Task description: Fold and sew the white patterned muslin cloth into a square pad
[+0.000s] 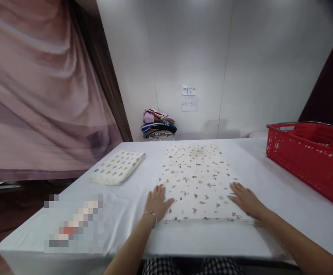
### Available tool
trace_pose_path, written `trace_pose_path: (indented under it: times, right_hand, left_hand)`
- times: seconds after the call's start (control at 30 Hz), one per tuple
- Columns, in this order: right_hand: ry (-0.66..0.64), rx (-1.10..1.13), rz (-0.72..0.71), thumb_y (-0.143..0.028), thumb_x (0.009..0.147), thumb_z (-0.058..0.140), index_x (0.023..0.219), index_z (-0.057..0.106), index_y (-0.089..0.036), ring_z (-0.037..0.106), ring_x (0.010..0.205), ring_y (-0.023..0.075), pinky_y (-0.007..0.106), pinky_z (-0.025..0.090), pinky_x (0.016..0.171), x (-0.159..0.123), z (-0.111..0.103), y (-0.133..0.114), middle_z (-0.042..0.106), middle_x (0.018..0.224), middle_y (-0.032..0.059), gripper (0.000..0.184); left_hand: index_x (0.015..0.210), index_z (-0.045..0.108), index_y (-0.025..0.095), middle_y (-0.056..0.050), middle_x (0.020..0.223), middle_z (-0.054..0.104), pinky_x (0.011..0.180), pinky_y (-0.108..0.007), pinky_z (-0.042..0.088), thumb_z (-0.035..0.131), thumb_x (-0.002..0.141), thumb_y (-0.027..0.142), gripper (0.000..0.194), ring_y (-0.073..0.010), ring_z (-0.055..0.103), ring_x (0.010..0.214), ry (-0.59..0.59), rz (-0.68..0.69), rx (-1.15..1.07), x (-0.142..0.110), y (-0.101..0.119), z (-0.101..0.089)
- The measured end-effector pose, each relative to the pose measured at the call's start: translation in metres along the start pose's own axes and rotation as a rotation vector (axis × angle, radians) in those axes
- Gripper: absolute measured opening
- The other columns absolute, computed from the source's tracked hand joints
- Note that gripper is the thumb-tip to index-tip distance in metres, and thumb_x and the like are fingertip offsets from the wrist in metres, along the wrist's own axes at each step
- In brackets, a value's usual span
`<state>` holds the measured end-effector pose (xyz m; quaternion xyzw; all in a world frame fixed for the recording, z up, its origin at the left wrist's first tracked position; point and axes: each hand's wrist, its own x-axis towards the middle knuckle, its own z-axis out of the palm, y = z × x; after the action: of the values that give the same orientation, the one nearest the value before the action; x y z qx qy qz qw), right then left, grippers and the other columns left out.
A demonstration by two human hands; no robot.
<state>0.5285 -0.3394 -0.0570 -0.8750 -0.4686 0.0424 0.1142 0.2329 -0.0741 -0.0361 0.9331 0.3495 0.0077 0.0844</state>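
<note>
Lower wall sign reads "45-50"; upper sign has writing too small to read. Pixelated item near L: can't ID. Red basket cut off at R of view, inside mostly hidden. Fabric stack sits past the counter's far edge, base hidden. Printed cloth lies flat mid-counter, near edge set back from front edge. L hand on its L edge, R hand on its R edge; each grip flat, fingers spread, clasping nothing. Wide strip of white cover btwn cloth & basket; narrower gap to folded cloth, L.
</note>
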Motion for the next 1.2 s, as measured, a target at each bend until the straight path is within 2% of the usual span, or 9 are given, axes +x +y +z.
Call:
trace_pose_path:
  times: [0.1, 0.2, 0.37, 0.53, 0.77, 0.9, 1.0, 1.13, 1.2]
  right_hand:
    - [-0.011, -0.043, 0.059, -0.063, 0.085, 0.027, 0.140, 0.032, -0.027, 0.014, 0.137, 0.0251, 0.050, 0.016, 0.110, 0.002, 0.010, 0.025, 0.020, 0.149, 0.0021, 0.066]
    - [0.012, -0.055, 0.053, -0.065, 0.085, 0.024, 0.140, 0.032, -0.029, 0.014, 0.137, 0.0246, 0.049, 0.015, 0.110, -0.002, 0.014, 0.036, 0.020, 0.149, 0.0010, 0.066]
    - [0.030, -0.124, 0.043, -0.063, 0.084, 0.030, 0.134, 0.044, -0.025, 0.019, 0.136, 0.0281, 0.052, 0.013, 0.110, 0.011, 0.000, 0.008, 0.030, 0.146, 0.0063, 0.065]
    - [0.053, -0.021, -0.032, -0.056, 0.089, 0.023, 0.142, 0.030, -0.021, 0.013, 0.138, 0.0230, 0.044, 0.012, 0.111, 0.050, -0.015, -0.028, 0.020, 0.149, 0.0053, 0.064]
    - [-0.025, -0.088, 0.106, -0.055, 0.089, 0.021, 0.141, 0.032, -0.014, 0.013, 0.138, 0.0244, 0.045, 0.015, 0.110, 0.072, 0.008, 0.001, 0.021, 0.149, 0.0078, 0.067]
    - [0.007, -0.078, 0.107, -0.058, 0.088, 0.019, 0.141, 0.032, -0.015, 0.014, 0.138, 0.0234, 0.044, 0.015, 0.110, 0.071, 0.013, 0.004, 0.021, 0.149, 0.0073, 0.069]
    - [0.011, -0.078, 0.109, -0.060, 0.088, 0.019, 0.141, 0.032, -0.017, 0.014, 0.138, 0.0230, 0.043, 0.015, 0.111, 0.073, 0.013, 0.001, 0.021, 0.149, 0.0058, 0.069]
    - [0.000, -0.073, 0.112, -0.060, 0.088, 0.018, 0.142, 0.030, -0.016, 0.012, 0.138, 0.0226, 0.043, 0.015, 0.111, 0.074, 0.016, 0.003, 0.019, 0.149, 0.0058, 0.071]
    - [0.003, -0.070, 0.103, -0.060, 0.088, 0.018, 0.141, 0.031, -0.016, 0.012, 0.138, 0.0224, 0.043, 0.015, 0.111, 0.072, 0.017, 0.006, 0.020, 0.149, 0.0058, 0.071]
  left_hand:
    - [0.143, 0.023, 0.015, -0.006, 0.151, 0.010, 0.112, -0.048, 0.009, 0.019, 0.084, 0.063, 0.077, -0.0258, 0.005, 0.139, -0.036, -0.024, 0.014, 0.001, -0.012, 0.007]
    - [0.143, 0.024, 0.016, -0.006, 0.151, 0.011, 0.112, -0.048, 0.009, 0.022, 0.083, 0.062, 0.076, -0.0255, 0.005, 0.139, -0.044, -0.037, 0.001, -0.001, -0.014, 0.004]
    - [0.141, 0.029, 0.019, -0.007, 0.150, 0.018, 0.109, -0.050, 0.018, 0.023, 0.083, 0.061, 0.072, -0.0255, 0.014, 0.138, -0.092, -0.114, -0.094, 0.016, -0.007, -0.016]
    - [0.141, 0.030, 0.015, -0.007, 0.151, 0.012, 0.111, -0.049, 0.008, 0.023, 0.084, 0.061, 0.074, -0.0256, 0.007, 0.139, 0.019, -0.051, 0.029, 0.049, 0.002, -0.023]
    - [0.143, 0.024, 0.015, -0.007, 0.151, 0.012, 0.111, -0.048, 0.011, 0.015, 0.081, 0.067, 0.081, -0.0265, 0.004, 0.139, -0.023, -0.063, 0.028, 0.059, -0.017, 0.001]
    - [0.141, 0.028, 0.016, -0.008, 0.150, 0.014, 0.110, -0.052, 0.012, 0.020, 0.081, 0.065, 0.078, -0.0280, 0.007, 0.139, -0.052, -0.104, 0.037, 0.061, -0.015, -0.003]
    - [0.138, 0.035, 0.017, -0.009, 0.149, 0.021, 0.109, -0.054, 0.012, 0.023, 0.082, 0.062, 0.073, -0.0295, 0.013, 0.138, -0.036, -0.131, 0.056, 0.079, -0.002, -0.014]
    - [0.140, 0.032, 0.016, -0.008, 0.150, 0.017, 0.111, -0.050, 0.009, 0.020, 0.085, 0.060, 0.072, -0.0262, 0.009, 0.139, 0.099, -0.019, 0.078, 0.121, 0.012, -0.025]
    - [0.141, 0.030, 0.016, -0.006, 0.151, 0.014, 0.112, -0.048, 0.006, 0.020, 0.085, 0.059, 0.071, -0.0252, 0.007, 0.139, 0.100, 0.015, 0.099, 0.140, 0.010, -0.024]
